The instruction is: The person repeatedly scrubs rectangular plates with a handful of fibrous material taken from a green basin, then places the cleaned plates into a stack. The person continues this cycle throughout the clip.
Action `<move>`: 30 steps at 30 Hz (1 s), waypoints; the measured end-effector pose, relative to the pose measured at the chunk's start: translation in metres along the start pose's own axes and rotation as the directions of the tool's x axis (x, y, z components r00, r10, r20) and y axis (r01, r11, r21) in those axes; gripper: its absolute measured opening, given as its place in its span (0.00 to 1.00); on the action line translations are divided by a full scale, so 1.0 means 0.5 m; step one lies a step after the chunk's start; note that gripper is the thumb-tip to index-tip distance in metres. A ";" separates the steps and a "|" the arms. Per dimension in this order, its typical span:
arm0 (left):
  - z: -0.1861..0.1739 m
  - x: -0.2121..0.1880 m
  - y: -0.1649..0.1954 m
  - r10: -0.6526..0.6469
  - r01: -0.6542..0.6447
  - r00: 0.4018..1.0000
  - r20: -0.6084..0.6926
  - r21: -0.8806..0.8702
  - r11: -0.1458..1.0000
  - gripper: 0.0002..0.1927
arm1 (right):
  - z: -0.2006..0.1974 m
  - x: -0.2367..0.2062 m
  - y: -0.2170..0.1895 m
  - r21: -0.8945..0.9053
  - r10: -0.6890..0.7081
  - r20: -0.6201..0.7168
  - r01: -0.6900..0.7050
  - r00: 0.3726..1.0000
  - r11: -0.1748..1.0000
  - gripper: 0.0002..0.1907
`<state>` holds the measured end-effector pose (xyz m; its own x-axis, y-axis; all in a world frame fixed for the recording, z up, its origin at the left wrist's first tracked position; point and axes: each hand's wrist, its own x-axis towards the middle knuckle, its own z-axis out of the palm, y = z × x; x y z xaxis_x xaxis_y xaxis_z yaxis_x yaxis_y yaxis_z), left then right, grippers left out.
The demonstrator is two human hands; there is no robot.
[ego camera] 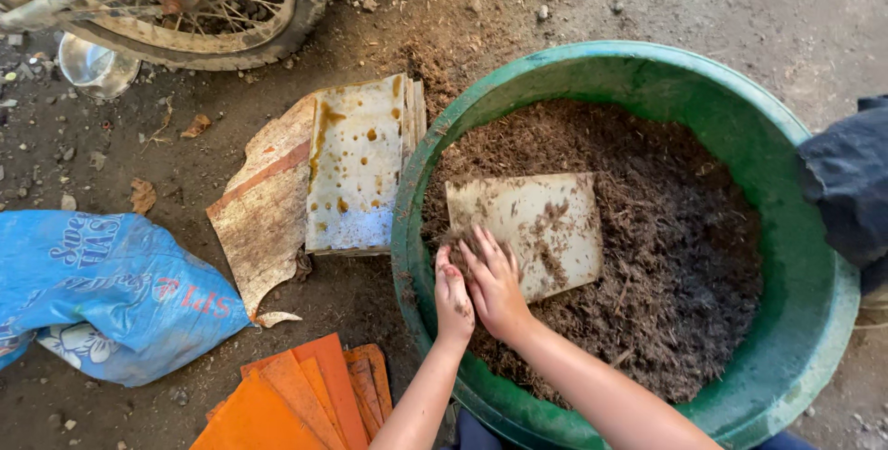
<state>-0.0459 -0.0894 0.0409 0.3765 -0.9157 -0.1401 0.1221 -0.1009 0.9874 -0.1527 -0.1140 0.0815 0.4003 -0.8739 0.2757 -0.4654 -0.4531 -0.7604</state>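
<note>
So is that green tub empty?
No, the green tub holds dark brown fibrous material, with a pale square board lying on it under the right hand.

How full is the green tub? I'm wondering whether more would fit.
Partly full. The green tub holds brown fibrous material well below its rim, with inner wall showing above. Both hands press in beside a pale sheet.

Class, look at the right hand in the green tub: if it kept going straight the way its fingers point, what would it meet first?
The right hand points up and away from the person, fingertips already at the near edge of the pale square board lying on the brown fibrous material. It would probably slide onto that board first; depth is hard to judge.
</note>
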 end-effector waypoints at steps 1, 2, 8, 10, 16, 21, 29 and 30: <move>0.002 -0.006 -0.005 0.052 -0.052 0.998 0.021 0.026 0.998 0.39 | 0.003 0.020 -0.001 0.014 -0.001 -0.033 0.002 0.999 1.000 0.27; 0.003 -0.013 -0.007 0.052 -0.054 0.998 0.044 0.033 0.998 0.40 | 0.006 0.054 0.004 0.022 -0.009 -0.073 0.010 0.997 1.000 0.28; 0.004 -0.037 0.010 -0.181 0.182 0.983 -0.016 0.094 0.979 0.39 | -0.020 0.236 0.102 -0.065 0.181 -0.162 -0.193 0.970 0.979 0.27; 0.003 -0.031 0.014 0.010 -0.011 1.000 0.013 0.102 0.995 0.43 | -0.078 0.240 0.187 0.034 0.467 -0.097 -0.466 0.879 0.884 0.27; -0.009 -0.026 -0.001 -0.185 0.178 0.980 -0.079 -0.090 0.980 0.43 | -0.296 0.064 0.439 -0.461 0.632 -0.361 -0.720 0.686 0.518 0.38; -0.012 -0.034 0.007 -0.111 0.110 0.993 -0.048 -0.019 0.994 0.44 | -0.274 -0.036 0.479 -0.551 0.757 -0.166 -0.696 0.632 0.461 0.39; 0.011 -0.021 0.079 -0.225 0.220 0.970 -0.087 -0.064 0.973 0.46 | -0.238 -0.040 0.398 -0.118 0.734 0.101 -0.725 0.671 0.679 0.36; 0.014 -0.021 0.085 -0.197 0.191 0.977 -0.076 -0.080 0.978 0.47 | -0.228 -0.021 0.371 0.015 0.689 0.183 -0.703 0.701 0.711 0.36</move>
<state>-0.0509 -0.0867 0.0847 0.4137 -0.8456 -0.3372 0.2652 -0.2424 0.9332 -0.3332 -0.2090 0.0044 0.1045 -0.8929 -0.4380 -0.6001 0.2946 -0.7437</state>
